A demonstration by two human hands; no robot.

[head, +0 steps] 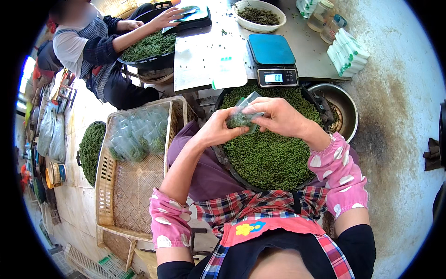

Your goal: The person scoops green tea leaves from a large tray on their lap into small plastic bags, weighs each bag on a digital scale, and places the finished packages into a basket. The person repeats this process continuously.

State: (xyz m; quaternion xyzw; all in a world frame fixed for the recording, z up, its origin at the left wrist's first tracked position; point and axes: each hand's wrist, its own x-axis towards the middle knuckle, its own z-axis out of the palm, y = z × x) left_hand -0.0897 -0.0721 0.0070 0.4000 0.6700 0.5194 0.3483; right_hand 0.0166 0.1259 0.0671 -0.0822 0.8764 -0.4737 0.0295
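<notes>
My left hand (221,128) grips the side of a clear plastic bag (240,119) that holds some green peppercorn-like berries. At the bag's top edge are the fingers of my right hand (273,117), pinching the plastic. Both hands are above a round dark tub of small green berries (271,160) between my knees. Beyond it, on the metal table, a digital scale (271,50) with a blue plate stands with nothing on it. Filled clear bags (139,132) lie in the far part of a plastic crate (104,195) at my left.
The metal table (310,66) bears a white bowl of dark bits (258,15), stacked empty bags (347,52) and jars (320,15). A steel basin (352,115) stands right of the tub. At the upper left a co-worker (87,48) sits by another tub (150,47). A berry-filled container (92,153) is beyond the crate.
</notes>
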